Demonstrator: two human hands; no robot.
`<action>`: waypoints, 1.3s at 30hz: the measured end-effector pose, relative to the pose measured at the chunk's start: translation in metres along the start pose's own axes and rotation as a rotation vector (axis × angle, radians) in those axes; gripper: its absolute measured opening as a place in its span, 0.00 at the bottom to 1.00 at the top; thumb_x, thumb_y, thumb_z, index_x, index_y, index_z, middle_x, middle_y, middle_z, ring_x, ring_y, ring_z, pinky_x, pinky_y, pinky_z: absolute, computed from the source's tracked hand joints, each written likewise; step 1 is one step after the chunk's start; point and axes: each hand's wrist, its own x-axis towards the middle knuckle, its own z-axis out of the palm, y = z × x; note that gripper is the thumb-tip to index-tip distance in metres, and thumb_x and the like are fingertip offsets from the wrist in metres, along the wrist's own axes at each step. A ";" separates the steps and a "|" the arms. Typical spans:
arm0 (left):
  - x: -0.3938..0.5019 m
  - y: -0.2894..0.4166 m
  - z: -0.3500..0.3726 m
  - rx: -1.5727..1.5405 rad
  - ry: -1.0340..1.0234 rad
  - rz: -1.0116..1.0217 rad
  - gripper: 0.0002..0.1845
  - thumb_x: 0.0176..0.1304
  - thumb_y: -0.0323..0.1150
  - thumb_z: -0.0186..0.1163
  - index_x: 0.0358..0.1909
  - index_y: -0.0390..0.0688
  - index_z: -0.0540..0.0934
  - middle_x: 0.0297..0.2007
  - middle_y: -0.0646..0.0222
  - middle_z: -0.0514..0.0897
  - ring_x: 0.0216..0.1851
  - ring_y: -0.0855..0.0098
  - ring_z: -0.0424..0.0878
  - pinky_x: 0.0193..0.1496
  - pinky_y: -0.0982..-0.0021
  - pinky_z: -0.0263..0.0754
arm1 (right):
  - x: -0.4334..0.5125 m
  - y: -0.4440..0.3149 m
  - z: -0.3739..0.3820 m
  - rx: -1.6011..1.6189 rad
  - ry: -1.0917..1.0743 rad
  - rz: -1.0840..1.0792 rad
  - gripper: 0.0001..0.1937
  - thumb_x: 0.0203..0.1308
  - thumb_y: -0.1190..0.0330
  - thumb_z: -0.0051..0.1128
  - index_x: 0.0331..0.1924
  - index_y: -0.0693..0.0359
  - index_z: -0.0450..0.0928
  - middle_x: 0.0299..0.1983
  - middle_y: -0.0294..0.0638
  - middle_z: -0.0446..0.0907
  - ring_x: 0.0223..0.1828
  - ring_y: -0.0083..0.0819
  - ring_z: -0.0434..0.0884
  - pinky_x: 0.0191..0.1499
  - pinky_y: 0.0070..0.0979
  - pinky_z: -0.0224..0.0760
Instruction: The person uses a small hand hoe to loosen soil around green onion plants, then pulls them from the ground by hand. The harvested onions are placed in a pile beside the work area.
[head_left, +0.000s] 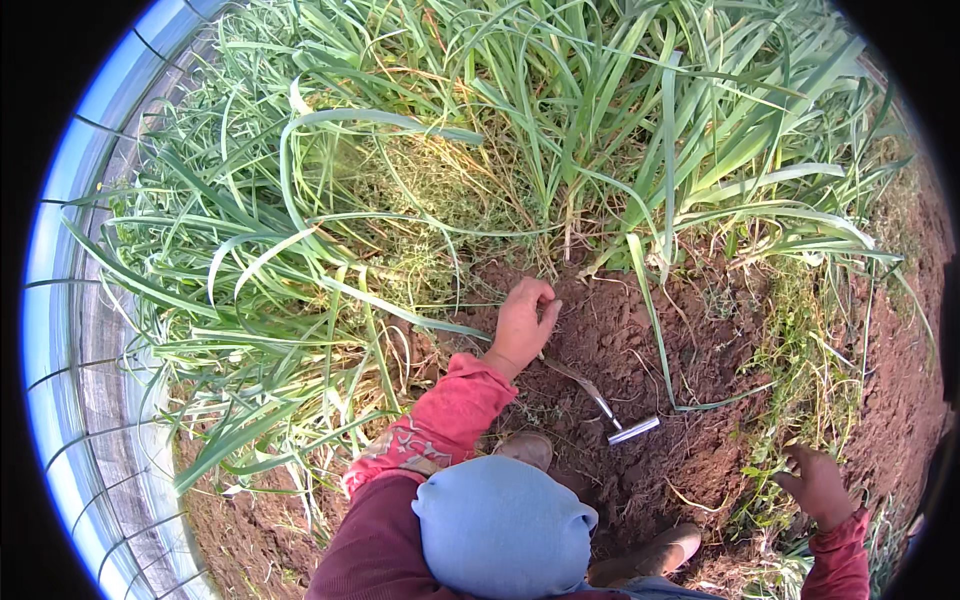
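Observation:
My left hand (525, 322) is over bare reddish-brown soil (600, 322) at the foot of the leafy plants. Its fingers curl towards the thumb, and I cannot tell whether anything is between them. Below that hand a small hand hoe (600, 401) lies on the soil, its shiny metal blade (634, 431) pointing away from the wrist. My right hand (814, 484) is at the lower right, above low green weeds (795, 375), fingers apart and nothing visible in it. Long strap-leaved plants, perhaps leeks (697, 135), rise in front of me.
More strap-leaved plants (285, 345) lean in from the left, with fine weeds (405, 180) among them. My shoes (667, 551) stand on the soil. A light blue cloth (502, 525), perhaps a face mask, blocks the lower middle. Ribbed clear sheeting (82, 360) curves along the left.

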 end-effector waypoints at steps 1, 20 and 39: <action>0.015 -0.017 -0.016 0.114 0.095 -0.024 0.23 0.51 0.26 0.65 0.51 0.37 0.71 0.42 0.57 0.76 0.41 0.61 0.77 0.44 0.69 0.72 | 0.028 -0.030 0.007 0.045 -0.046 -0.181 0.20 0.49 0.64 0.63 0.44 0.70 0.76 0.38 0.54 0.80 0.35 0.47 0.81 0.39 0.36 0.75; 0.120 -0.217 -0.085 0.435 -0.031 -0.474 0.38 0.44 0.31 0.66 0.61 0.36 0.66 0.41 0.49 0.81 0.44 0.52 0.79 0.47 0.63 0.74 | 0.118 -0.193 0.198 0.479 -0.176 0.021 0.19 0.44 0.64 0.57 0.41 0.67 0.74 0.28 0.57 0.77 0.31 0.52 0.79 0.35 0.39 0.72; 0.126 -0.250 -0.140 -0.823 0.182 -0.956 0.12 0.61 0.23 0.50 0.47 0.35 0.71 0.38 0.62 0.80 0.31 0.69 0.80 0.32 0.68 0.77 | 0.321 -0.389 0.109 0.175 0.218 -0.425 0.16 0.52 0.71 0.49 0.46 0.65 0.75 0.24 0.56 0.79 0.28 0.51 0.81 0.35 0.42 0.75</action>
